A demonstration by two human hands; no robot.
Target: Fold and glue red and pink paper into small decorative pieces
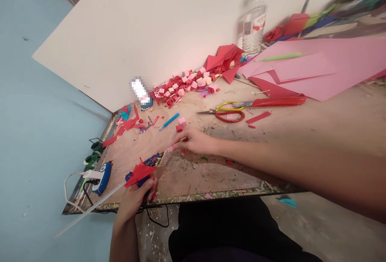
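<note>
My left hand (143,193) is wrapped round a blue hot glue gun (147,160) near the table's front edge. A long clear glue stick (93,207) juts from its back, and red paper (140,174) covers part of its body. My right hand (193,141) pinches a small pink paper piece (170,148) just ahead of the glue gun's nozzle. Whether nozzle and paper touch, I cannot tell. Just beyond my right fingers lie a pink paper cube (182,121) and a red paper cube (179,128). A blue pen (169,121) rests farther back.
Many small red and pink cubes (181,87) are heaped against the white board (150,24). Scissors (229,115) and a red-handled cutter (277,102) lie to the right, near pink paper sheets (340,60). A water bottle (254,28) stands behind; a plugged-in power strip (104,177) sits left.
</note>
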